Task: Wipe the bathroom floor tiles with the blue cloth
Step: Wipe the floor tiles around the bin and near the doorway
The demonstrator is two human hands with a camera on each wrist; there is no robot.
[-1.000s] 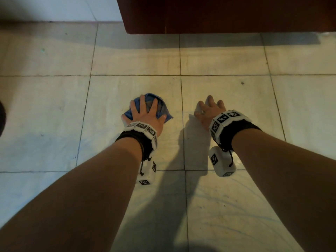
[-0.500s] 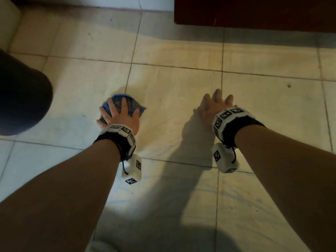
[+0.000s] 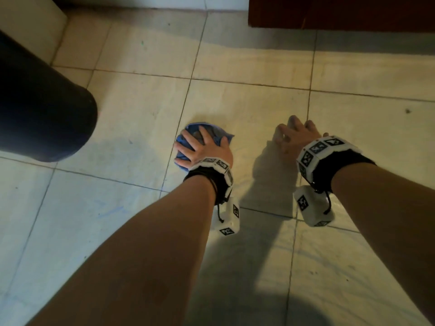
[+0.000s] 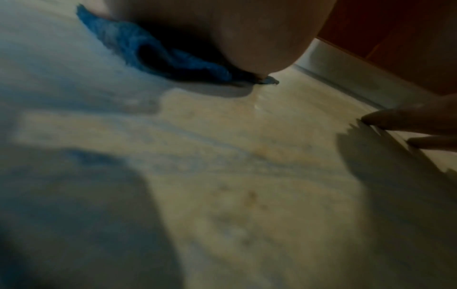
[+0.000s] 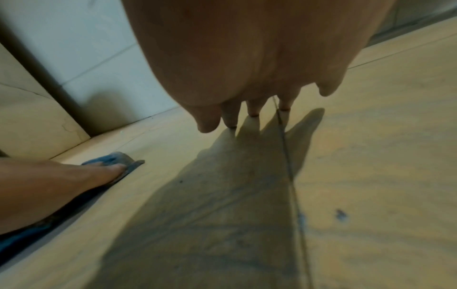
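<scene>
The blue cloth (image 3: pixel 224 135) lies bunched on the pale floor tiles (image 3: pixel 247 102), just right of a grout line. My left hand (image 3: pixel 202 149) presses down on it with fingers spread over its top. The left wrist view shows the cloth (image 4: pixel 158 54) squashed under my palm. My right hand (image 3: pixel 296 135) rests on the bare tile to the right, holding nothing, its spread fingertips (image 5: pixel 232 121) touching the floor by another grout line. From the right wrist I see my left hand (image 5: pixel 99 174) flat on the cloth (image 5: pixel 113 157).
A dark rounded shape (image 3: pixel 42 109) sits close on the left. A dark red-brown wooden panel (image 3: pixel 341 12) stands at the far right, a white wall base (image 3: pixel 164 1) along the back. Streaky tiles stretch forward and right, with a small dark spot (image 3: pixel 408 111).
My left hand slid the cloth left to the grout line, then slightly back right. The right hand shifted left across its grout line. The head view swung left, bringing the dark shape in.
</scene>
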